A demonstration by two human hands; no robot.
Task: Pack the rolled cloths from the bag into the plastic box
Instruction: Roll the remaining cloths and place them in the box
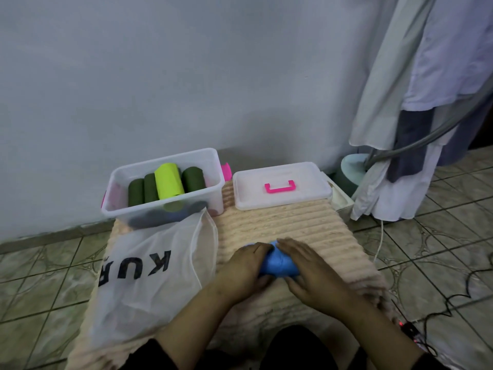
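1. Both hands press on a blue cloth [277, 264] on the ribbed mat [293, 225]: left hand [246, 268] cupping its left end, right hand [312, 271] flat over its right.
2. White mesh bag [149, 276] lies slack, left of the hands, its mouth touching the box.
3. Plastic box [165, 186] behind it holds dark green rolls [137, 192] and one lime roll [169, 181].
4. Lid [280, 185] with pink handle lies right of the box.
5. Hanging garments [416, 102] far right.

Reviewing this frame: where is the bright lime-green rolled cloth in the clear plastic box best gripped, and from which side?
Grip the lime-green rolled cloth around its middle, from above. It lies highest on the dark green rolls, and the clear plastic box walls block its sides.
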